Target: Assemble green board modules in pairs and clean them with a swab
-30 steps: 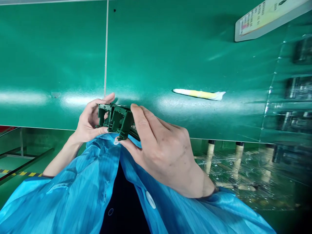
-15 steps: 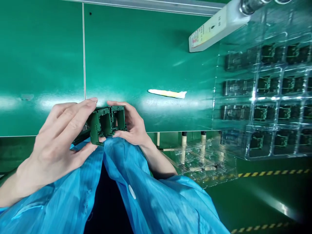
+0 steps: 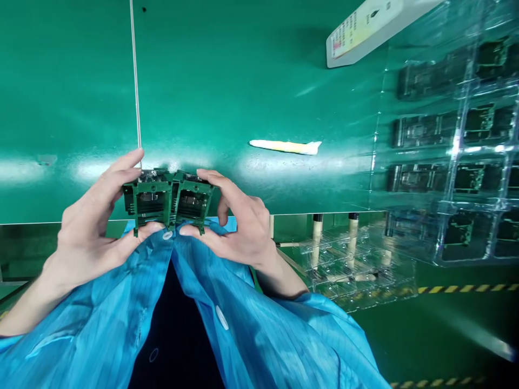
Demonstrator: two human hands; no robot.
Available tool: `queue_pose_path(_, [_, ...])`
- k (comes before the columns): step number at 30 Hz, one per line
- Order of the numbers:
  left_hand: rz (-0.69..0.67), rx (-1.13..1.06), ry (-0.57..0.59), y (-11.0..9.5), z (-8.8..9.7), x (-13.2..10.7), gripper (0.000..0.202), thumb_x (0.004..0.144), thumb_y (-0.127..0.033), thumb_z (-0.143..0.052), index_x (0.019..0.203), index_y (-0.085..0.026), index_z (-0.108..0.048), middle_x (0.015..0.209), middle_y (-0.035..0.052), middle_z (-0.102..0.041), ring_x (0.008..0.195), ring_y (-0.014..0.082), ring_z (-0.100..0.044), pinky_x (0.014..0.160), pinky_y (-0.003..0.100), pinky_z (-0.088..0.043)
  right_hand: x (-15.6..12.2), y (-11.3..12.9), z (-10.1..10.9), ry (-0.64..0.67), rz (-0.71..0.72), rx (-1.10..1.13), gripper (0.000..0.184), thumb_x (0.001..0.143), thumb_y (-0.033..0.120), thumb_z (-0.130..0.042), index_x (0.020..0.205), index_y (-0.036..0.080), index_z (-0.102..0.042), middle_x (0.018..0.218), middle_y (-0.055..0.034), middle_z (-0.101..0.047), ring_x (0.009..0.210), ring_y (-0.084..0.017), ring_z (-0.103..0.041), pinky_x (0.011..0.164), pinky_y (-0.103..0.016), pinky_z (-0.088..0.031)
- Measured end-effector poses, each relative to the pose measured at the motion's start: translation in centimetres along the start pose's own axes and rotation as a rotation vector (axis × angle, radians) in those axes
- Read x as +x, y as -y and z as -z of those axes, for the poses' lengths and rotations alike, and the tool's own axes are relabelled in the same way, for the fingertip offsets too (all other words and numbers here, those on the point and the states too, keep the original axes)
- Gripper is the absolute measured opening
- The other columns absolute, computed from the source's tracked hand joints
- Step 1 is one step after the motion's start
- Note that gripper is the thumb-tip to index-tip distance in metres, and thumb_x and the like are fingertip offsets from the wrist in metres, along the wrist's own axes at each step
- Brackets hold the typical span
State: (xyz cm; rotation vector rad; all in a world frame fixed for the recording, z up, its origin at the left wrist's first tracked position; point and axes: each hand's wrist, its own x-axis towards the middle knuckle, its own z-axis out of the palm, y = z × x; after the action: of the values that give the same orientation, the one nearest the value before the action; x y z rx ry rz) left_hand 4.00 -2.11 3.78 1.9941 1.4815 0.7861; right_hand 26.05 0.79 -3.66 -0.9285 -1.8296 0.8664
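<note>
A dark green double circuit-board part (image 3: pixel 168 199) is held up between both hands, just over the near edge of the green table (image 3: pixel 243 81). My left hand (image 3: pixel 95 224) pinches its left half between thumb and fingers. My right hand (image 3: pixel 239 224) pinches its right half the same way. The two halves sit side by side with their faces turned toward me. Below the hands lies my blue striped coat (image 3: pixel 121 324).
A stack of clear plastic trays (image 3: pixel 454 146) with several green boards in their pockets stands at the right. A white and yellow tube (image 3: pixel 286 146) lies mid-table. A white label card (image 3: pixel 365 27) leans at the far right. Yellow-black floor tape (image 3: pixel 466 289) shows below.
The part has been turned so its two halves face me squarely. Both hands have shifted their grip to the outer sides. The view has swung slightly.
</note>
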Motion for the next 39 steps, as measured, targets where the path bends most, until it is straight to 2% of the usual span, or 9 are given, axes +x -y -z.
queue_pose_path(4, [-0.031, -0.200, -0.033, 0.6, -0.5, 0.0, 0.078, 0.072, -0.017, -0.083, 0.140, -0.035, -0.050, 0.150, -0.0021, -0.052, 0.139, 0.0142, -0.048, 0.113, 0.023, -0.044, 0.0, 0.5, 0.4, -0.037, 0.117, -0.122, 0.055, 0.088, 0.041, -0.069, 0.132, 0.015, -0.048, 0.127, -0.0143, -0.068, 0.068, -0.012, -0.070, 0.062, -0.025, -0.061])
queue_pose_path(9, [0.021, -0.222, -0.050, 1.1, -0.9, -0.2, 0.079, 0.071, -0.017, -0.085, 0.139, -0.035, -0.051, 0.149, -0.0019, -0.053, 0.137, 0.0128, -0.051, 0.111, 0.020, -0.045, 0.1, 0.5, 0.6, 0.004, 0.103, -0.148, 0.051, 0.091, 0.043, -0.065, 0.131, 0.014, -0.050, 0.128, -0.0117, -0.069, 0.068, -0.011, -0.071, 0.063, -0.025, -0.062])
queue_pose_path(14, [0.003, -0.241, -0.073, 1.6, -1.1, -0.5, 0.079, 0.069, -0.021, -0.087, 0.139, -0.032, -0.052, 0.147, 0.0027, -0.055, 0.135, 0.0186, -0.054, 0.112, 0.032, -0.047, 0.3, 0.7, 0.9, 0.050, 0.084, -0.166, 0.051, 0.092, 0.046, -0.063, 0.130, 0.014, -0.051, 0.123, -0.0108, -0.071, 0.062, -0.010, -0.068, 0.063, -0.025, -0.061])
queue_pose_path(21, [-0.091, -0.206, -0.088, 1.7, -1.4, -0.6, 0.073, 0.076, -0.018, -0.082, 0.141, -0.025, -0.049, 0.147, 0.0134, -0.054, 0.134, 0.0279, -0.055, 0.108, 0.043, -0.054, 0.3, 0.7, 1.1, 0.082, 0.080, -0.114, 0.056, 0.089, 0.042, -0.069, 0.134, 0.015, -0.051, 0.123, -0.0122, -0.070, 0.084, -0.018, -0.074, 0.067, -0.027, -0.061])
queue_pose_path(25, [-0.055, -0.145, -0.083, 3.1, -1.7, -0.7, 0.071, 0.076, -0.022, -0.083, 0.137, -0.024, -0.048, 0.143, 0.0147, -0.056, 0.137, 0.0293, -0.052, 0.111, 0.049, -0.050, 0.6, -0.8, 0.1, 0.145, 0.022, -0.101, 0.059, 0.090, 0.049, -0.064, 0.138, 0.019, -0.048, 0.126, -0.0111, -0.069, 0.081, -0.017, -0.072, 0.072, -0.031, -0.062])
queue_pose_path(29, [0.023, 0.077, 0.005, 4.8, -1.5, -0.2, 0.067, 0.079, -0.036, -0.079, 0.135, -0.024, -0.044, 0.138, 0.0135, -0.059, 0.135, 0.0310, -0.054, 0.112, 0.057, -0.048, 1.2, -3.2, -1.9, 0.248, -0.080, -0.090, 0.064, 0.086, 0.051, -0.069, 0.138, 0.019, -0.047, 0.122, -0.0096, -0.070, 0.098, -0.021, -0.071, 0.078, -0.032, -0.060])
queue_pose_path(33, [-0.164, 0.399, 0.067, 4.9, -0.8, 1.0, 0.063, 0.083, -0.038, -0.074, 0.138, -0.024, -0.045, 0.146, 0.0130, -0.054, 0.140, 0.0367, -0.046, 0.116, 0.064, -0.038, 1.5, -4.3, -2.7, 0.278, -0.116, -0.061, 0.065, 0.086, 0.054, -0.069, 0.136, 0.018, -0.046, 0.123, -0.0104, -0.069, 0.109, -0.024, -0.068, 0.080, -0.033, -0.059])
queue_pose_path(36, [-0.354, 0.461, 0.150, 4.5, -0.6, 2.0, 0.068, 0.086, -0.030, -0.072, 0.146, -0.021, -0.041, 0.141, 0.0149, -0.058, 0.128, 0.0350, -0.056, 0.105, 0.056, -0.050, 1.4, -4.4, -2.7, 0.269, -0.093, -0.059, 0.066, 0.090, 0.057, -0.062, 0.138, 0.016, -0.043, 0.127, -0.0125, -0.066, 0.113, -0.025, -0.067, 0.087, -0.037, -0.059])
queue_pose_path(39, [-0.406, 0.436, 0.174, 4.5, -1.0, 2.3, 0.073, 0.085, -0.032, -0.073, 0.149, -0.021, -0.040, 0.133, 0.0161, -0.063, 0.114, 0.0329, -0.061, 0.093, 0.051, -0.056, 0.9, -4.2, -3.2, 0.282, -0.079, -0.073, 0.065, 0.092, 0.056, -0.059, 0.140, 0.015, -0.042, 0.132, -0.0140, -0.064, 0.115, -0.025, -0.066, 0.091, -0.040, -0.059])
